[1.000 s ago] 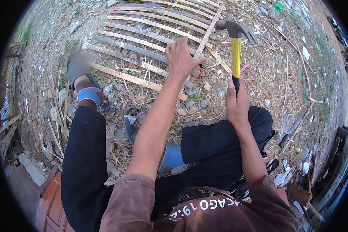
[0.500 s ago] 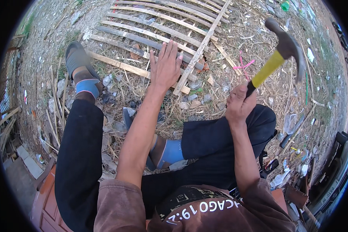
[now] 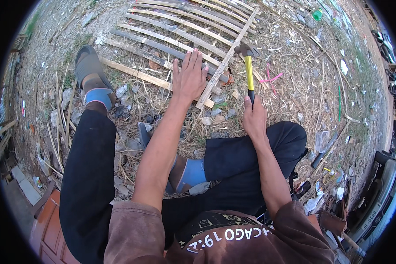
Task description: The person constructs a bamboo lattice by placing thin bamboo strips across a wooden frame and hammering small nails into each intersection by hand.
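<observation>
Lattice of wooden slats (image 3: 147, 42) on the ground at far centre — rows laid out, a crosspiece (image 3: 226, 61) set across their right ends.
The layout looks well advanced, the nearest slat (image 3: 138, 71) included, though fastenings are too small to make out, so how many joints remain cannot be told; no matching strip shows over the left ends. The left hand (image 3: 190, 79) lies flat, fingers extended, on the near slats; the right hand (image 3: 254, 119) is closed around the black grip of a yellow-handled claw hammer (image 3: 249, 72), its head at the crosspiece — contact unclear. Farther right lies pink ribbon (image 3: 270, 80).
</observation>
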Demonstrator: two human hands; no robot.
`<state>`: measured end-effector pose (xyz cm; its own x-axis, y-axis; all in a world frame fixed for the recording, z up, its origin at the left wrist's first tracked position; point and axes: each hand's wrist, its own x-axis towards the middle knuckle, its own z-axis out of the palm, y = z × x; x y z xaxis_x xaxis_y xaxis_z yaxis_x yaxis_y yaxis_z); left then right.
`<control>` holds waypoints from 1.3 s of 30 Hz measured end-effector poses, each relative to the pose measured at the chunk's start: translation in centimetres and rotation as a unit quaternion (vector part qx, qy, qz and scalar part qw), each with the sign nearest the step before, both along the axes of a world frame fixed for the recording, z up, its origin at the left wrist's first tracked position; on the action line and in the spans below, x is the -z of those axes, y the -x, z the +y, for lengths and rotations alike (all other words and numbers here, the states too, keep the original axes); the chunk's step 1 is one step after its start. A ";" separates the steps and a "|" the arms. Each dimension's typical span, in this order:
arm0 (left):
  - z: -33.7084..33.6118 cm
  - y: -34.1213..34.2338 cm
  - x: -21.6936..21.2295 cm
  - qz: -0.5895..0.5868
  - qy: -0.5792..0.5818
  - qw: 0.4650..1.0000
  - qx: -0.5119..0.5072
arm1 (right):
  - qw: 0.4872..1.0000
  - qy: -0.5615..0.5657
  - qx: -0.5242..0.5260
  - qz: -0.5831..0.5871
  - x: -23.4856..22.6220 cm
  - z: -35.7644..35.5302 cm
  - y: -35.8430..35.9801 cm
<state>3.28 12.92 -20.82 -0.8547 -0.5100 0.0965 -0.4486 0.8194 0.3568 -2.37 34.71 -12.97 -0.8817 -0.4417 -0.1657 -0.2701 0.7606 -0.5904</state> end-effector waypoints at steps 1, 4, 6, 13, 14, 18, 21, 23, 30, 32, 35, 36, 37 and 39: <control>0.1 0.4 0.1 0.000 -0.002 1.000 0.001 | 0.999 0.039 0.018 0.012 -0.6 0.5 0.6; -0.7 -1.4 0.1 -0.008 0.027 1.000 -0.010 | 0.980 0.193 0.034 0.020 -6.9 -1.6 1.8; -0.9 -1.7 0.3 -0.015 0.023 0.999 -0.018 | 0.934 0.356 0.010 -0.005 -12.2 -2.6 2.8; 0.5 -0.1 0.1 0.002 0.036 0.999 -0.004 | 0.995 -0.079 -0.047 0.032 2.0 0.5 0.7; 0.6 -1.1 0.3 -0.012 0.016 1.000 -0.004 | 0.997 -0.070 -0.037 -0.011 1.1 -0.7 0.0; -0.3 -1.0 0.0 -0.014 0.020 0.999 -0.024 | 0.995 0.100 0.001 -0.010 -2.4 -1.1 -0.2; 0.0 -0.5 -0.4 -0.017 0.009 1.000 -0.019 | 0.969 0.234 0.058 -0.054 -2.8 -1.0 -0.6; 0.1 -0.4 -0.4 -0.018 0.007 1.000 -0.016 | 0.956 0.283 0.072 -0.038 -1.3 -1.0 -1.3; -0.1 -1.1 0.4 -0.006 0.024 1.000 -0.018 | 0.998 0.048 -0.036 0.018 -8.1 -3.0 2.4; -0.4 -1.0 0.1 -0.006 0.035 0.999 -0.021 | 0.981 0.186 -0.032 0.043 -12.5 -3.0 4.2; -0.1 -0.5 0.0 -0.001 0.037 0.999 -0.016 | 0.937 0.347 -0.026 0.006 -14.5 -2.7 4.0; 0.0 -0.5 0.0 0.002 0.036 0.999 -0.018 | 0.914 0.404 -0.027 0.011 -11.6 -2.2 3.5; 0.1 -0.4 0.0 0.004 0.035 0.999 -0.017 | 0.888 0.458 -0.028 0.017 -8.4 -1.6 3.1; -0.1 -0.3 0.0 -0.005 0.026 0.999 -0.017 | 0.987 -0.128 -0.091 0.035 -2.6 -0.3 3.3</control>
<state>3.61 12.85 -20.86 -0.8384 -0.5327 0.1155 -0.4794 0.8215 0.3087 -5.68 34.43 -10.35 -0.8045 -0.5462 -0.2332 -0.4504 0.8170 -0.3601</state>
